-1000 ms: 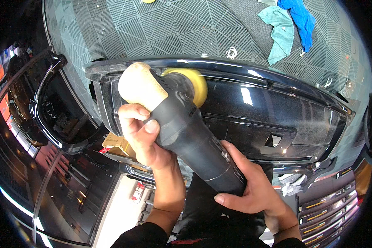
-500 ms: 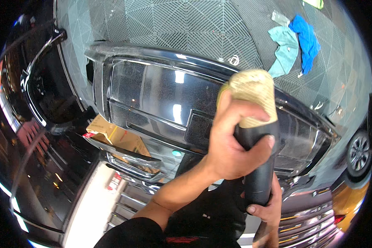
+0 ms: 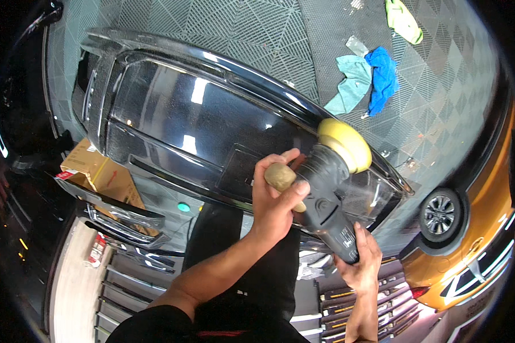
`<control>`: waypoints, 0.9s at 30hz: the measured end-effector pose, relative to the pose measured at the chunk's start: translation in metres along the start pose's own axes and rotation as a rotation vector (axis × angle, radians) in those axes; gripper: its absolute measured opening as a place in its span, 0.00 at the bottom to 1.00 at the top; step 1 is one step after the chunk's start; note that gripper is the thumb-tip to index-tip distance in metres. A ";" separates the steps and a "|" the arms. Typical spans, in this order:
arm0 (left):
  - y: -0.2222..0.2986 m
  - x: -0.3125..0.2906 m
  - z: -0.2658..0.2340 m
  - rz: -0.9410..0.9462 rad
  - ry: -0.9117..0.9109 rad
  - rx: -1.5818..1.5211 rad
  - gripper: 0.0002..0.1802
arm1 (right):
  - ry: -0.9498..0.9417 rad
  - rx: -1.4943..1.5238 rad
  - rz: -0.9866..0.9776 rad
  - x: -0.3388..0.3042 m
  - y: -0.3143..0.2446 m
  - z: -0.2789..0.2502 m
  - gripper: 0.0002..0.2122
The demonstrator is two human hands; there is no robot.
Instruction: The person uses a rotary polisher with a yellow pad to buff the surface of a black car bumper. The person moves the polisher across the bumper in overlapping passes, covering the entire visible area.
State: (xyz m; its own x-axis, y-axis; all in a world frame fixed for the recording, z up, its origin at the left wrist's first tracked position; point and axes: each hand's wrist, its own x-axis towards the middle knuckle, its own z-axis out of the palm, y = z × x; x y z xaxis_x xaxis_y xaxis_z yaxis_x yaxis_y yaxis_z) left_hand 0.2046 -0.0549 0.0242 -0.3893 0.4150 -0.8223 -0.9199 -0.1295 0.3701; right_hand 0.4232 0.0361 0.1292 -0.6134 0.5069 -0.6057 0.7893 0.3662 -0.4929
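A black polisher (image 3: 326, 211) with a round yellow foam pad (image 3: 346, 146) is held tilted in both hands. The pad faces up and to the right. My left hand (image 3: 274, 200) wraps round the head end, where a rounded gold-brown part shows between thumb and fingers. At the lower end, my right hand (image 3: 361, 260) grips the body. Beneath the polisher lies a long, glossy black car body panel (image 3: 160, 114) with light reflections and fine specks on it. The pad overlaps the panel's far right edge; whether they touch I cannot tell.
On the grey floor tiles lie a teal cloth (image 3: 349, 86), a blue cloth (image 3: 381, 80) and a lime cloth (image 3: 403, 22). An open cardboard box (image 3: 117, 186) stands left, beside black trim. An orange car (image 3: 458, 268) is at right, a dark car (image 3: 23, 114) at left.
The polisher has been lowered away from the view and tilted, so its yellow pad now shows. Both hands moved with it, keeping hold. The view has shifted, bringing more of the orange car in.
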 end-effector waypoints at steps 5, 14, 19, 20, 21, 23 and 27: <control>-0.021 0.009 -0.014 -0.066 0.101 -0.110 0.29 | -0.101 -0.166 -0.061 0.021 0.002 -0.026 0.47; -0.045 0.021 -0.015 -0.055 0.157 -0.323 0.28 | -0.122 -0.396 -0.122 0.045 -0.006 -0.048 0.48; -0.047 0.020 -0.018 0.015 0.222 -0.320 0.28 | -0.159 -0.413 -0.149 0.055 -0.015 -0.054 0.49; -0.047 0.023 -0.019 0.030 0.195 -0.351 0.28 | -0.150 -0.421 -0.161 0.057 -0.016 -0.053 0.49; -0.046 0.024 -0.020 0.039 0.202 -0.353 0.28 | -0.140 -0.429 -0.173 0.059 -0.017 -0.052 0.49; -0.037 0.026 -0.015 0.059 0.219 -0.354 0.27 | -0.137 -0.446 -0.194 0.065 -0.018 -0.050 0.49; -0.035 0.032 -0.019 0.121 0.277 -0.341 0.28 | -0.145 -0.456 -0.233 0.079 -0.030 -0.050 0.48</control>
State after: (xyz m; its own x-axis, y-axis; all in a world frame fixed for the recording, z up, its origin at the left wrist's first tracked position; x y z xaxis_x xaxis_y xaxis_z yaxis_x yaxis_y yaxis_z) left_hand 0.2233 -0.0540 -0.0236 -0.4498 0.1279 -0.8840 -0.8121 -0.4705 0.3451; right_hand 0.3523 0.1046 0.1276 -0.7460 0.2705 -0.6086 0.5441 0.7745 -0.3227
